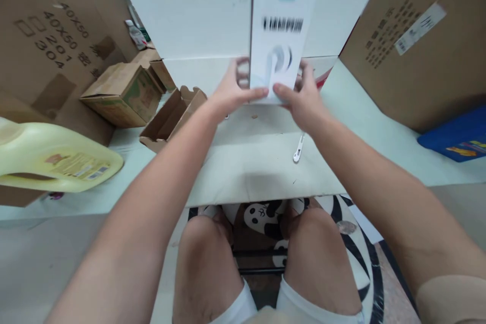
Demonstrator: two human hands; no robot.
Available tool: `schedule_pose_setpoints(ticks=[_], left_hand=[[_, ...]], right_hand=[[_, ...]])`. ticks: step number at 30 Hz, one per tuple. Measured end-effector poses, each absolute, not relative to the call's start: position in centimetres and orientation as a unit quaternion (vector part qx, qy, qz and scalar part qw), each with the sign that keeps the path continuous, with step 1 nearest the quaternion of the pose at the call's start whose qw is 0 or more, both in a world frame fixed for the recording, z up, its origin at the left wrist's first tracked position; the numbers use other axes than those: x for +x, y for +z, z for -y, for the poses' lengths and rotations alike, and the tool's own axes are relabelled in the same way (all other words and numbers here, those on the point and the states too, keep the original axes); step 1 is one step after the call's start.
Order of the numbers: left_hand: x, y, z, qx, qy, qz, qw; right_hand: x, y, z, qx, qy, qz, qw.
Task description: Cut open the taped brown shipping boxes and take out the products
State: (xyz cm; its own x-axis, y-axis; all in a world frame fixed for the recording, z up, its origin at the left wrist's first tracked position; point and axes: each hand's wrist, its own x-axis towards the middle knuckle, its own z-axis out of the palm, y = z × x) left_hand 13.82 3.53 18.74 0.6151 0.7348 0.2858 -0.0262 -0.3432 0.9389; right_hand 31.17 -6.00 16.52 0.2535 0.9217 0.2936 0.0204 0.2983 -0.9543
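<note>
Between my two hands is an upright white product box (279,40), raised in front of a white panel. Its face carries a teal label, a line of dark print and a picture of a rounded white device; the print is blurred. My left hand (237,83) grips the box's lower left edge, thumb on the front. At the lower right corner, my right hand (301,93) clasps it the same way. The fingers behind the box are partly hidden. Below my right hand, a small white utility knife (299,149) lies on the pale table (261,172).
An open cardboard tray (172,116) and a closed carton (123,93) stand left, beside a pale yellow jug (56,154). Large cardboard boxes flank both sides, the right one (421,45) near a blue container (455,134). A white panel (201,10) rises behind.
</note>
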Motion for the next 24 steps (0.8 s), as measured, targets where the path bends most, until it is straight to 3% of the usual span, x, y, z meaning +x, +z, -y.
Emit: schedule_pose_setpoints(ticks=[5,10,18,24], left_hand=[[14.0,9.9,-0.9,0.703,0.266,-0.363,0.552],[13.6,4.2,2.5,0.679,0.238,-0.349,0.6],[15.5,1.8,3.6,0.68,0.214,-0.335,0.616],[16.5,0.5,1.9,0.699,0.175,-0.375,0.583]], right_hand=[[37.9,6.8,8.6,-0.611,0.375,0.292,0.633],[46.8,5.2,12.4,-0.732,0.273,0.146,0.606],[54.1,3.7,12.0,-0.831,0.182,0.087,0.518],[56.7,2.7,8.8,-0.852,0.211,0.075,0.473]])
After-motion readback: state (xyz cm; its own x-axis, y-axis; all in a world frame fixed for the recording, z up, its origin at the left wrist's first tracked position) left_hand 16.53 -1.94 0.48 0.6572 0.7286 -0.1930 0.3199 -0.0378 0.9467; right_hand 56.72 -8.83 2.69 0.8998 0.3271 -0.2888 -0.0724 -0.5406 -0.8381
